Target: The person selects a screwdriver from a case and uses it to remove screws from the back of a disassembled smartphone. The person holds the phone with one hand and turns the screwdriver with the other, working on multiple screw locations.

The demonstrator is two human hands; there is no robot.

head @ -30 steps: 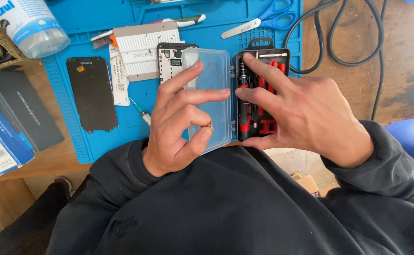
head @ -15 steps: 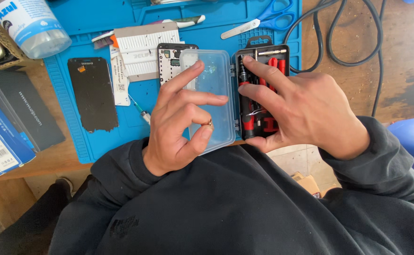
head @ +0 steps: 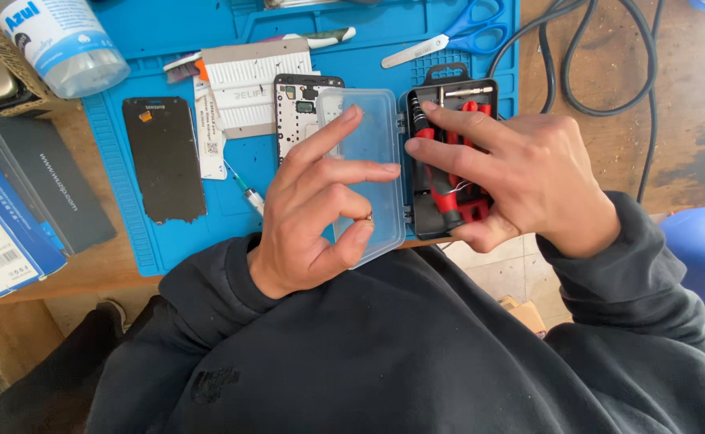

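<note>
Blue mat (head: pixel 168 249): black-and-red bit case (head: pixel 442 217) open; left hand (head: pixel 316 213) pinches tiny bit (head: pixel 368 215), right hand (head: pixel 521 173) grip open

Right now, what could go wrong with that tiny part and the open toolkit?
The left hand pinches a tiny part over the clear lid; if dropped, it could bounce off the table edge. The right hand presses into the open screwdriver kit, which overhangs the table edge and might tip.

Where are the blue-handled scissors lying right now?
In the head view, the blue-handled scissors lie at the top edge of the blue work mat, just above the open black screwdriver kit.
</note>
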